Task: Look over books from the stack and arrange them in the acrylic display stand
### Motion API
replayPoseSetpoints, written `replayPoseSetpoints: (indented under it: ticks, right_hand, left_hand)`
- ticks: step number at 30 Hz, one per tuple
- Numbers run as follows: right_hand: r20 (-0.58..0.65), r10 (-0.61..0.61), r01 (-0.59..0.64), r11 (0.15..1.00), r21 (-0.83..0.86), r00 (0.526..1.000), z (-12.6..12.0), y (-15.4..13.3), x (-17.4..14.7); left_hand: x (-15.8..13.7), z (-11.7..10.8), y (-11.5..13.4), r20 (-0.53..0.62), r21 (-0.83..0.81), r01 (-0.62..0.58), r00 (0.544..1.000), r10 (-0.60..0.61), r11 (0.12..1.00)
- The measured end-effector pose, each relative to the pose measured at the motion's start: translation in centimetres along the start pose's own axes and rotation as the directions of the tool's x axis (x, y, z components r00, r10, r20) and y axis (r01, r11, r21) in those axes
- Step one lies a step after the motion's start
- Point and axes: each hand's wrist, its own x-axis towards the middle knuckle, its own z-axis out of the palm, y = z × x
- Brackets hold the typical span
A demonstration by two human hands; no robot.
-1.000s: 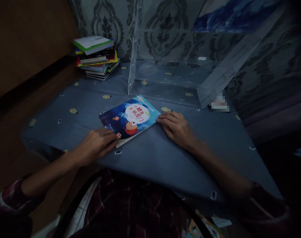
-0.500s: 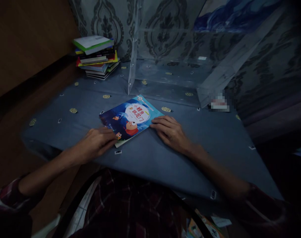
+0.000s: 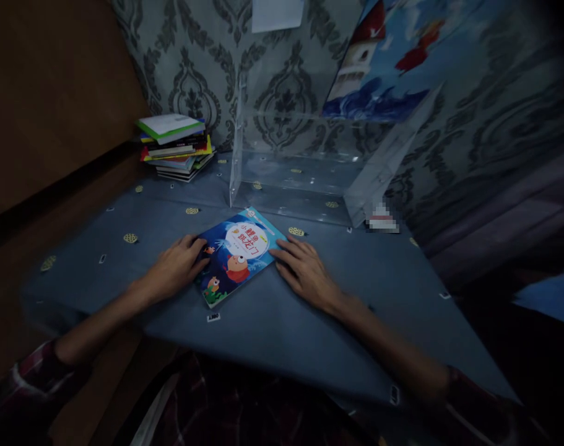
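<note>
A blue children's picture book lies at a slant on the cloth-covered table, its cover up. Fish drawings and a white oval with red Chinese characters decorate that cover. My left hand rests at the book's left edge, fingertips on the cover and thumb apart from the fingers. At the right edge, my right hand lies palm down with fingers spread, their tips touching the book. Neither hand is wrapped round it.
A clear acrylic stand is behind the book. Stacked books rise at the back left. A blurred-out small object sits right of the stand. The grey-blue tablecloth has pineapple prints. A colourful picture is at the back wall.
My left hand has slid up along the book's left edge, uncovering the lower left corner of the cover. My right hand stays by the right edge. The camera view has tilted upward.
</note>
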Motion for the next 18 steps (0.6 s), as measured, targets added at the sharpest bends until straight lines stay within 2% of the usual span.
replayPoseSetpoints:
  ticks: [4,7,14,16,18]
  right_hand:
    - [-0.027,0.012,-0.012,1.0,-0.009,1.0,-0.3,-0.7,-0.8]
    - [-0.05,0.033,-0.034,0.999,-0.024,0.998,-1.3,-1.9,-1.8]
    - [-0.029,0.061,-0.061,0.998,-0.007,0.998,-3.6,-5.2,-4.5]
    - [-0.025,0.058,-0.057,0.997,0.052,0.998,-3.9,-5.2,-4.7]
    - [-0.039,0.071,-0.065,0.988,0.141,0.997,-4.1,-4.2,-4.3]
  left_hand:
    - [0.4,0.4,-0.5,-0.036,-0.052,-0.044,0.998,0.042,0.998]
    - [1.6,0.3,-0.9,-0.04,-0.129,-0.119,0.993,0.115,0.984]
    - [8.6,0.7,-0.5,-0.052,-0.351,-0.274,0.96,0.273,0.895]
    - [10.4,1.0,0.1,-0.067,-0.379,-0.309,0.949,0.307,0.872]
    - [11.3,1.2,1.0,-0.059,-0.328,-0.312,0.949,0.31,0.892]
